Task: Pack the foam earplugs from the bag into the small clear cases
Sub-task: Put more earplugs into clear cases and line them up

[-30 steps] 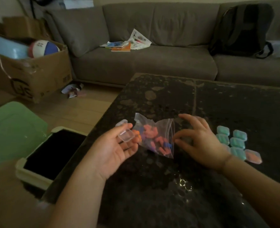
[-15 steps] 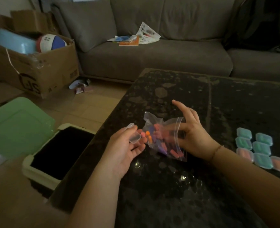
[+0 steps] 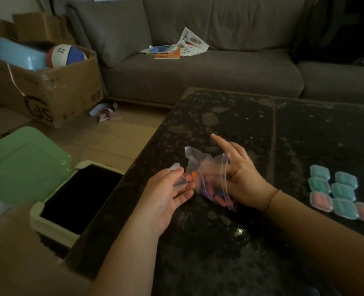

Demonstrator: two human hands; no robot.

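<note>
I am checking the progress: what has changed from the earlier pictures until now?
The right hand moved from beside the zip bag to its open mouth, fingers reaching in. Unchanged: the left hand holds the open clear case, and the filled cases lie on the table.

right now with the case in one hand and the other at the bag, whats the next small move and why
Probably pinch one earplug out of the bag with the right hand and carry it to the open clear case that the left hand holds beside the bag. The case looks empty, and the right fingers are already at the bag's mouth.
</note>
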